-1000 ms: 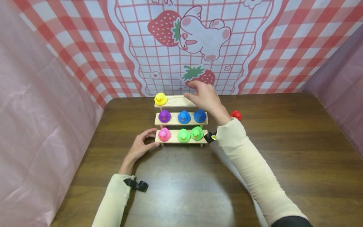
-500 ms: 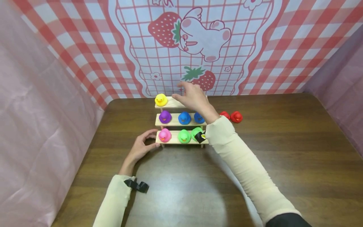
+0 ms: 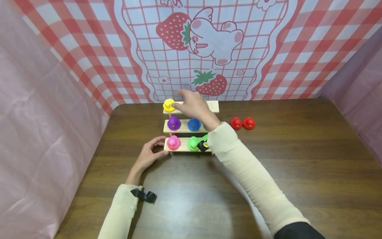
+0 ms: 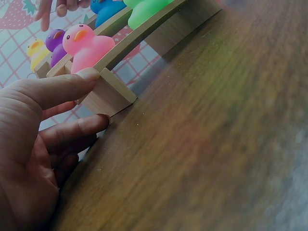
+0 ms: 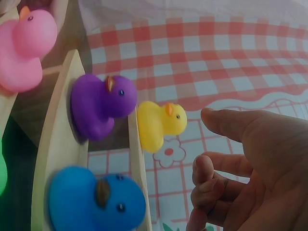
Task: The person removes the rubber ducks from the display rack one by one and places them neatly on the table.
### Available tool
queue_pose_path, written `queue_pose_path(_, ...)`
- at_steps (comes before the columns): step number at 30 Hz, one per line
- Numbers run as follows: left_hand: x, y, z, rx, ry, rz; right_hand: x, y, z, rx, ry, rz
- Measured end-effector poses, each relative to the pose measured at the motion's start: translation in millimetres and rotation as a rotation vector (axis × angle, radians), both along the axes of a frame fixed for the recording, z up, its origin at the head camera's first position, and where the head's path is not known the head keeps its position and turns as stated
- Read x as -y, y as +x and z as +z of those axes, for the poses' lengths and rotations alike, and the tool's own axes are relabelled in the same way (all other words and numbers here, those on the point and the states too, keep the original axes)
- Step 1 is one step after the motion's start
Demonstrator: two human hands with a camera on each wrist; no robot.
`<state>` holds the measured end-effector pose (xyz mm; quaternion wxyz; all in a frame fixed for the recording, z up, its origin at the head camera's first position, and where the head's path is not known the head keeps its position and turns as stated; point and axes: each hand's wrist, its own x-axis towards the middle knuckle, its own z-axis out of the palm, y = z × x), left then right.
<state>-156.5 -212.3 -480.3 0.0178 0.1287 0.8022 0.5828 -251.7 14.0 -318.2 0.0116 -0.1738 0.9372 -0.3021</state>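
A three-tier wooden display stand (image 3: 183, 147) holds rubber ducks. My left hand (image 3: 146, 156) holds the stand's left end at the lowest tier; in the left wrist view its thumb (image 4: 86, 77) touches the board beside the pink duck (image 4: 86, 45). My right hand (image 3: 194, 105) hovers over the top tier near the yellow duck (image 3: 168, 105). The right wrist view shows a gap between its loosely bent fingers (image 5: 226, 122) and that duck. A purple duck (image 3: 173, 123) and a blue duck (image 3: 194, 124) stand on the middle tier. A green duck (image 3: 193, 143) sits below.
Two red ducks (image 3: 249, 123) stand on the brown table (image 3: 298, 149) right of the stand. My right forearm hides the right ends of the lower tiers. A checked cloth (image 3: 221, 33) hangs behind, and pink curtains (image 3: 38, 116) flank both sides.
My right hand has moved left along the top tier, from its right part toward the yellow duck. Both red ducks have come into full view. The left hand stays at the stand.
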Motion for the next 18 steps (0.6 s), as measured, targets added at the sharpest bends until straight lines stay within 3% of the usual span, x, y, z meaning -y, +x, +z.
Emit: queue_pose_path(18,-0.3,0.4,1.2,0.012,-0.004,-0.006,28,-5.9,-13.8,0.063,0.022,0.005)
